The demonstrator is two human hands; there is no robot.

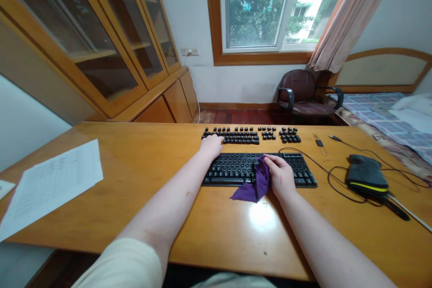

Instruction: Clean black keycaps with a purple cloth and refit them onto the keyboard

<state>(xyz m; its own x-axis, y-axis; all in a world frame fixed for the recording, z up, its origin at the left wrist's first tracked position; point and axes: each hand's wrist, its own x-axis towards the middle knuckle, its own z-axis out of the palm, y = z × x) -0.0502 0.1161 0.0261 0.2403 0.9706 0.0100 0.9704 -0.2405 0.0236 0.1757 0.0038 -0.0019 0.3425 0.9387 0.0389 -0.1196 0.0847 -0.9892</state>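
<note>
A black keyboard base (232, 172) lies on the wooden desk in front of me, its keycaps off and the switches showing. Behind it, loose black keycaps (241, 137) are laid out in keyboard order. My left hand (211, 146) is at the left end of those rows with curled fingers; its fingertips touch or nearly touch the keycaps, and what they pinch is hidden. Over the right half of the base, my right hand (282, 174) pinches a purple cloth (258, 183). The cloth hangs across the base and its lower end lies on the desk.
On the right are a grey brush-like tool (367, 173) with a yellow edge, a small wire puller (319, 143) and cables (337, 184). Papers (64, 175) lie at the desk's left (135, 157). Beyond stand a chair (302, 94), a bed and a glass-door cabinet.
</note>
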